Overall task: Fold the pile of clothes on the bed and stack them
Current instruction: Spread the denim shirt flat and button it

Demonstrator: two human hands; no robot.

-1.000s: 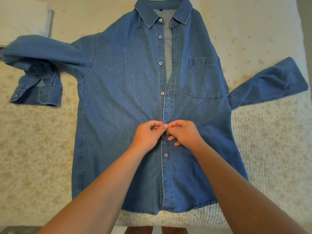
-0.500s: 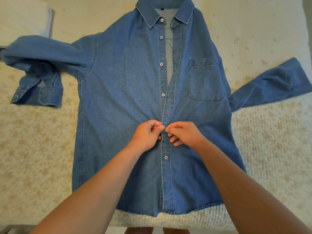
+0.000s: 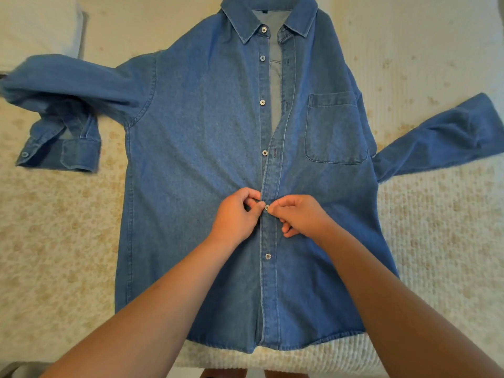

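Denim shirt (image 3: 207,165) lies front-up across the middle of the frame on the cream bedspread (image 3: 54,241), sleeves spread to either side. The left hand (image 3: 234,216) and right hand (image 3: 298,216) each pinch the placket around one button (image 3: 267,207) at centre. A loose pinch could let that button slip back through its hole, leaving the front gaping for folding.

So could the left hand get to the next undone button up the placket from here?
Probably yes: that button lies exposed just beyond the left hand, nothing covering it, though its fingers are pinching the placket now.
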